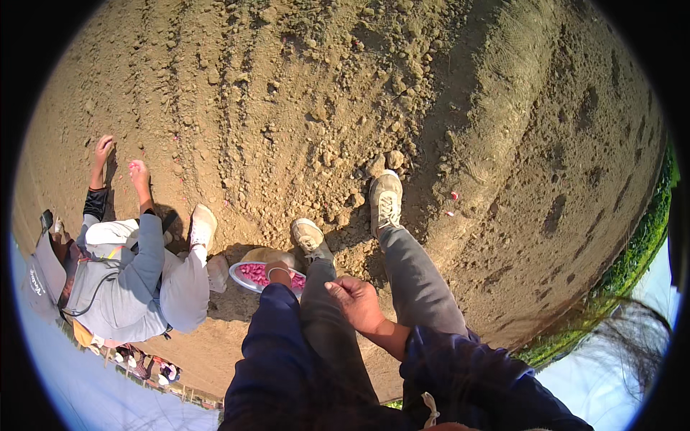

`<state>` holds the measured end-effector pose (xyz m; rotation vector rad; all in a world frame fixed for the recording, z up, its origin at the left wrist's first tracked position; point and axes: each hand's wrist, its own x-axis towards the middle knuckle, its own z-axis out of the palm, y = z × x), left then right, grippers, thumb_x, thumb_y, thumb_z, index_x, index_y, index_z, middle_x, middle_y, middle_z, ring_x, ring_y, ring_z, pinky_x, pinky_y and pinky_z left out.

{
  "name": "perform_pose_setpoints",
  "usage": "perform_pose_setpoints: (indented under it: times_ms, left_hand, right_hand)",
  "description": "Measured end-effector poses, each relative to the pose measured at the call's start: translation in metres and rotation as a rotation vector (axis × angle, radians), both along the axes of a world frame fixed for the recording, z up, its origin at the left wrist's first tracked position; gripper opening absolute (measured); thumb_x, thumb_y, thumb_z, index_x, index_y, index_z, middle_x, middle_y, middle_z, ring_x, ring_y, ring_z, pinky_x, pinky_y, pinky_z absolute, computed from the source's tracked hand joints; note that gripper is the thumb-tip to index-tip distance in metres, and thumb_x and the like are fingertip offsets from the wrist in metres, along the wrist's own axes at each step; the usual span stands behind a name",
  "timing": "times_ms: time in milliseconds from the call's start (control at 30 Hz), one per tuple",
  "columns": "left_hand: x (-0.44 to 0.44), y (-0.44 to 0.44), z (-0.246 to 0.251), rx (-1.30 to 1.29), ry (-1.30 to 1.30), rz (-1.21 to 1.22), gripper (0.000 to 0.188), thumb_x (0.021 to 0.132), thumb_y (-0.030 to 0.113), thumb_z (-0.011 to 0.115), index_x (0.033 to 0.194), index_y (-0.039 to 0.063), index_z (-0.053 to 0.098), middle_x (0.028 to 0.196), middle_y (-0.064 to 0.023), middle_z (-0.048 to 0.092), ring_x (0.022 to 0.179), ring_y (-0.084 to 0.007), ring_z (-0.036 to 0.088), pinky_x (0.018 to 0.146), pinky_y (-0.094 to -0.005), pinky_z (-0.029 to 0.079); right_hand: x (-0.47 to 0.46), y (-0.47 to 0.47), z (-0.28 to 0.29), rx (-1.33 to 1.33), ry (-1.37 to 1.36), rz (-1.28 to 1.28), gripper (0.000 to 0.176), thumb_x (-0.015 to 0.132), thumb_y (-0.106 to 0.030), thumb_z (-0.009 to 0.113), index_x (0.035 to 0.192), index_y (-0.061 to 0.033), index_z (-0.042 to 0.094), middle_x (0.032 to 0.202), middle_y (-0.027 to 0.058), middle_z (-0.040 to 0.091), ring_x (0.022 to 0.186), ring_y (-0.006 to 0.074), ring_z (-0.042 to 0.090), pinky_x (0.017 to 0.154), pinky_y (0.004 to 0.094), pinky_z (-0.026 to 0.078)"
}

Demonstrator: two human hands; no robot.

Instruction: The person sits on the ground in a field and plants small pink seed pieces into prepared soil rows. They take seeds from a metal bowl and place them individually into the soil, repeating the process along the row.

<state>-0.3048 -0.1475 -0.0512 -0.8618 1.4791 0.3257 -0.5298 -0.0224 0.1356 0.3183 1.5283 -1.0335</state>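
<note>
My left hand (pixel 280 273) is down at a shallow pale basin (pixel 237 278) of pink seed pieces (pixel 256 272), with a light band around the wrist. Its fingers are mostly hidden, so whether they grip any pieces is unclear. In front of my right thigh, my right hand (pixel 357 303) is curled into a loose fist, thumb on top. Nothing shows between its fingers, but its palm is turned out of sight. The basin stands on the soil beside my left lower leg, which overlaps its edge.
At left a crouching co-worker (pixel 129 291) in a grey top holds pink pieces in one hand (pixel 138 171). Clods (pixel 395 159) lie by my right shoe (pixel 386 199). A few pink pieces (pixel 454 196) dot the furrowed soil (pixel 302 108). Other people (pixel 143 366) appear far off.
</note>
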Motion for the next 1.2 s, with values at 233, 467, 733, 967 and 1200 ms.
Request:
perform_pose_setpoints:
  times_ms: [233, 467, 733, 967, 1200]
  left_hand:
    - [-0.119, -0.068, 0.005, -0.320, 0.004, 0.880, 0.043, 0.087, 0.037, 0.058, 0.103, -0.002, 0.067, 0.108, -0.0222, 0.066, 0.104, -0.0328, 0.064, 0.086, -0.0432, 0.052]
    - [-0.161, -0.090, -0.072, -0.227, 0.079, 0.700, 0.055, 0.087, 0.048, 0.052, 0.102, -0.003, 0.068, 0.116, -0.0256, 0.062, 0.112, -0.0348, 0.060, 0.093, -0.0420, 0.048]
    - [-0.297, -0.123, 0.064, 0.203, 0.839, 1.407, 0.046, 0.095, 0.043, 0.052, 0.102, 0.001, 0.069, 0.097, -0.0098, 0.070, 0.084, -0.0140, 0.064, 0.071, -0.0293, 0.050]
    - [-0.392, -0.176, 0.145, 0.800, 0.837, 1.936, 0.045, 0.097, 0.040, 0.051, 0.100, -0.003, 0.067, 0.108, -0.0159, 0.066, 0.100, -0.0189, 0.061, 0.092, -0.0319, 0.047]
    - [-0.410, -0.190, 0.135, 0.666, 0.921, 2.274, 0.030, 0.095, 0.024, 0.054, 0.101, -0.003, 0.065, 0.104, -0.0166, 0.066, 0.103, -0.0278, 0.062, 0.093, -0.0365, 0.049]
  right_hand:
    - [-0.058, -0.020, -0.031, 0.180, -0.214, -0.407, 0.023, 0.092, -0.020, 0.064, 0.072, -0.0071, 0.060, 0.055, -0.0042, 0.048, 0.044, 0.0053, 0.040, 0.040, 0.0233, 0.032]
    - [-0.103, -0.072, -0.059, 0.119, -0.141, -0.466, 0.025, 0.092, -0.018, 0.063, 0.071, -0.0048, 0.060, 0.057, -0.0009, 0.052, 0.045, 0.0072, 0.044, 0.041, 0.0236, 0.037]
    - [-0.164, -0.121, -0.037, 0.140, -0.327, -0.416, 0.025, 0.096, -0.024, 0.056, 0.106, -0.0032, 0.064, 0.092, 0.0037, 0.063, 0.081, 0.0142, 0.061, 0.069, 0.0304, 0.054]
    - [-0.249, -0.202, 0.022, -0.008, -0.463, -0.332, 0.036, 0.097, -0.017, 0.047, 0.128, -0.0006, 0.050, 0.115, 0.0073, 0.059, 0.107, 0.0200, 0.059, 0.092, 0.0349, 0.049]
    - [-0.287, -0.226, 0.003, 0.060, -0.364, -0.099, 0.036, 0.093, 0.004, 0.041, 0.127, 0.0052, 0.052, 0.116, 0.0114, 0.060, 0.101, 0.0233, 0.064, 0.084, 0.0311, 0.053]
